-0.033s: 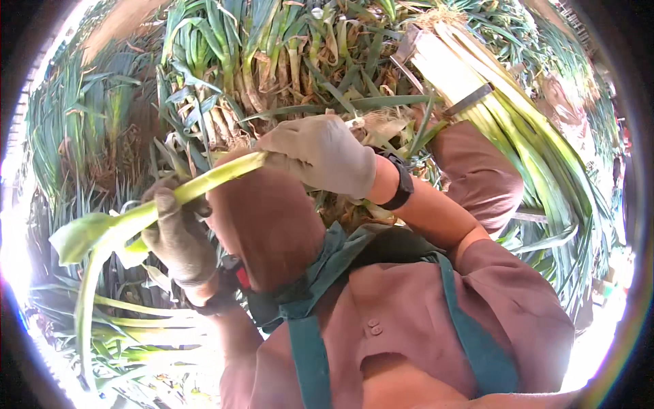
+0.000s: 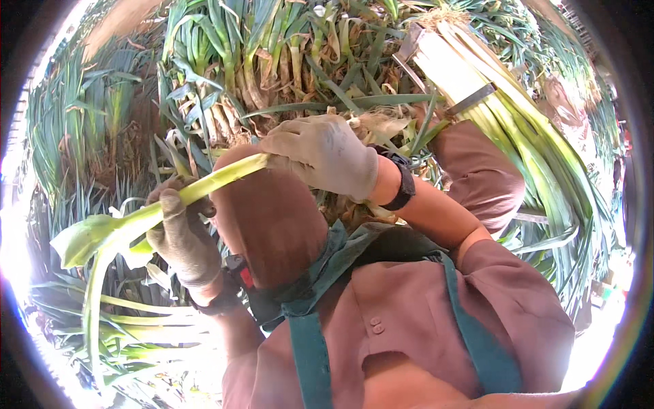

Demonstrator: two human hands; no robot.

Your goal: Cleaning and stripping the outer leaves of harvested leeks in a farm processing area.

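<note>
my gloved left hand (image 2: 182, 238) is curled around the green stalk (image 2: 223, 176), and my gloved right hand (image 2: 323, 153) pinches its upper end. the stalk slants over my brown-clad knee (image 2: 276, 218), leafy end to my left.

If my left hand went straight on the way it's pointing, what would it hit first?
Your left hand, gripping a leek, would probably meet the heaped green leeks ahead, though depth is hard to judge.
</note>
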